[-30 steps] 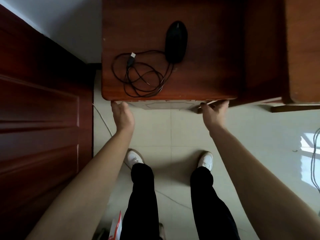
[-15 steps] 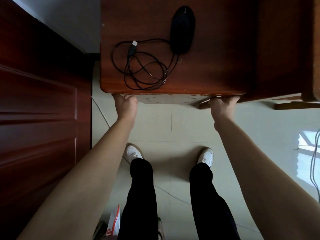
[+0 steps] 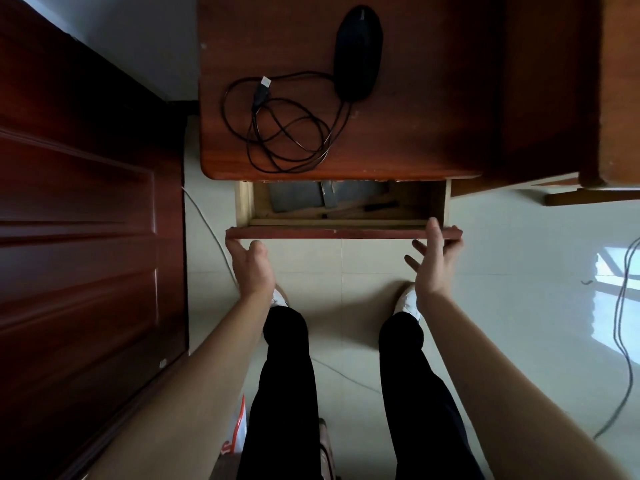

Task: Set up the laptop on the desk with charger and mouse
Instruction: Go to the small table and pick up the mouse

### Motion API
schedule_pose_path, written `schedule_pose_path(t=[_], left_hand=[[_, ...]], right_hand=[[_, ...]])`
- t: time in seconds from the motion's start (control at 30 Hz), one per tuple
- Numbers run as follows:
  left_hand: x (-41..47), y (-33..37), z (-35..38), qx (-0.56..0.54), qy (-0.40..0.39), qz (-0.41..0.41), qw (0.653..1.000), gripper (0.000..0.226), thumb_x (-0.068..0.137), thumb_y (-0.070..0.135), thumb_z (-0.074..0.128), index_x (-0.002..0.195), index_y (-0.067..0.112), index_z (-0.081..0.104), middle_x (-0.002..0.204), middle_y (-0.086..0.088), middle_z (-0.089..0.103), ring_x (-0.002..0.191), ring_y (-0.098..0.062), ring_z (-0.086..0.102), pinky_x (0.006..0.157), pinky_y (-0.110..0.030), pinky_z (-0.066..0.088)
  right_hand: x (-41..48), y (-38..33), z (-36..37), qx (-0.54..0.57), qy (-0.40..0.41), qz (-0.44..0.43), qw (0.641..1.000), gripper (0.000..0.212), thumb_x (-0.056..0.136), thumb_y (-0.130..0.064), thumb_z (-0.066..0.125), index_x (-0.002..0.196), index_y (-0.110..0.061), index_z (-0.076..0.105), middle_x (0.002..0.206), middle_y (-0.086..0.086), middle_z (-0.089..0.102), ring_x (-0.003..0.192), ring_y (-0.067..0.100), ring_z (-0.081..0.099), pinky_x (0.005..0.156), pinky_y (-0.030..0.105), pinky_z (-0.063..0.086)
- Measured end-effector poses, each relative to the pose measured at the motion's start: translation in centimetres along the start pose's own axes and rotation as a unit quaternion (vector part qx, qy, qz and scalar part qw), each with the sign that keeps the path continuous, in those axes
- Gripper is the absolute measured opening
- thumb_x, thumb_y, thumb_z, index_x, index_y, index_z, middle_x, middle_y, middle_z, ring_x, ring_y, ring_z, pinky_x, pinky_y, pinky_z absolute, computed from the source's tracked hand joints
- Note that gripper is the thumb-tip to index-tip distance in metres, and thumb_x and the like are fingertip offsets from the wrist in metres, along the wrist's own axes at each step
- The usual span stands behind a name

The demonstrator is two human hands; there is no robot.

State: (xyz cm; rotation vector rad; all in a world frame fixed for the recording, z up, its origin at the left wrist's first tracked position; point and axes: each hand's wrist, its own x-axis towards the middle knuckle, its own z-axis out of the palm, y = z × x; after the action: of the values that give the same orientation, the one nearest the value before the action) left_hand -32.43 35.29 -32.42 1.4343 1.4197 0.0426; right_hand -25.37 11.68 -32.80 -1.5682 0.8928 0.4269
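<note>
Dim interior, window glare on floor (image 3: 519, 306) at right; wide-angle edge distortion

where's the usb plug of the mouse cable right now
In the head view the USB plug lies on the desk top, left of the black mouse, at the upper edge of the coiled cable, above the open drawer.

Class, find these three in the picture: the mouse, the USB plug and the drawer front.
mouse (image 3: 358, 51), head view, middle of its black back
USB plug (image 3: 265, 81), head view, its pale metal tip
drawer front (image 3: 343, 232), head view, top edge
</note>
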Motion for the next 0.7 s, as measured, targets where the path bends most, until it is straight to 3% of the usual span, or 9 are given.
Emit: schedule_pose_path(t=[0.07, 0.17, 0.23, 0.3, 0.4, 0.5, 0.7], left_hand=[[0.0, 0.5, 0.3, -0.051, 0.001, -0.028, 0.998, 0.062, 0.078, 0.028, 0.038, 0.138, 0.015, 0.038, 0.105, 0.011, 0.054, 0.090, -0.016, 0.059, 0.073, -0.033, 0.047], [-0.1, 1.3, 0.8, -0.115, -0.005, -0.065, 0.991, 0.042, 0.085, 0.045, 0.038, 0.122, 0.025, 0.040, 0.127, 0.005, 0.048, 0.108, -0.019, 0.060, 0.084, -0.041, 0.051], [0.1, 1.3, 1.1, -0.118, 0.010, -0.088, 0.989, 0.039, 0.094, 0.054, 0.048, 0.123, 0.029, 0.040, 0.130, 0.006, 0.047, 0.109, -0.018, 0.062, 0.085, -0.041, 0.057], [0.5, 1.0, 1.4, -0.099, 0.026, -0.100, 0.990, 0.054, 0.087, 0.044, 0.068, 0.129, 0.021, 0.042, 0.127, 0.003, 0.055, 0.104, -0.016, 0.064, 0.081, -0.036, 0.059], [1.0, -0.1, 1.8, -0.068, 0.042, -0.113, 0.990, 0.051, 0.085, 0.024, 0.070, 0.127, 0.018, 0.043, 0.118, -0.003, 0.061, 0.084, -0.012, 0.064, 0.075, -0.033, 0.058], [1.4, -1.4, 1.7, -0.073, 0.034, -0.144, 0.986, 0.044, 0.087, 0.020, 0.069, 0.122, 0.017, 0.044, 0.117, -0.004, 0.061, 0.095, -0.018, 0.066, 0.072, -0.033, 0.058], [2.6, -1.8, 2.0, -0.097, 0.005, -0.193, 0.976, 0.045, 0.091, 0.013, 0.067, 0.132, 0.014, 0.049, 0.122, -0.007, 0.064, 0.096, -0.017, 0.066, 0.067, -0.029, 0.058]], right_hand=[[0.2, 0.0, 0.1, -0.009, 0.010, -0.002, 1.000, 0.105, 0.069, -0.082, 0.057, 0.149, -0.019, 0.030, 0.145, 0.001, 0.046, 0.114, 0.017, 0.065, 0.094, 0.044, 0.057], [0.9, 0.4, 0.7, -0.046, 0.050, -0.003, 0.998, 0.097, 0.072, -0.076, 0.063, 0.148, -0.024, 0.030, 0.147, 0.003, 0.045, 0.120, 0.021, 0.064, 0.100, 0.049, 0.055], [1.5, 0.7, 1.0, -0.079, 0.072, 0.004, 0.994, 0.091, 0.071, -0.067, 0.064, 0.146, -0.028, 0.031, 0.146, 0.004, 0.046, 0.129, 0.026, 0.057, 0.106, 0.052, 0.049], [2.1, 1.2, 1.1, -0.079, 0.079, 0.014, 0.994, 0.084, 0.068, -0.058, 0.062, 0.142, -0.028, 0.034, 0.138, 0.004, 0.052, 0.124, 0.026, 0.059, 0.106, 0.053, 0.049], [2.6, 1.9, 0.9, -0.088, 0.089, 0.033, 0.992, 0.078, 0.067, -0.055, 0.062, 0.135, -0.026, 0.039, 0.120, 0.003, 0.062, 0.109, 0.024, 0.067, 0.101, 0.056, 0.052], [2.6, 3.2, 0.4, -0.082, 0.077, 0.072, 0.991, 0.066, 0.070, -0.047, 0.064, 0.126, -0.017, 0.046, 0.096, 0.001, 0.068, 0.082, 0.018, 0.074, 0.090, 0.051, 0.060], [4.0, 4.0, 0.0, -0.056, 0.047, 0.105, 0.992, 0.060, 0.078, -0.036, 0.072, 0.129, -0.008, 0.056, 0.115, 0.014, 0.071, 0.082, 0.019, 0.078, 0.066, 0.028, 0.061]])
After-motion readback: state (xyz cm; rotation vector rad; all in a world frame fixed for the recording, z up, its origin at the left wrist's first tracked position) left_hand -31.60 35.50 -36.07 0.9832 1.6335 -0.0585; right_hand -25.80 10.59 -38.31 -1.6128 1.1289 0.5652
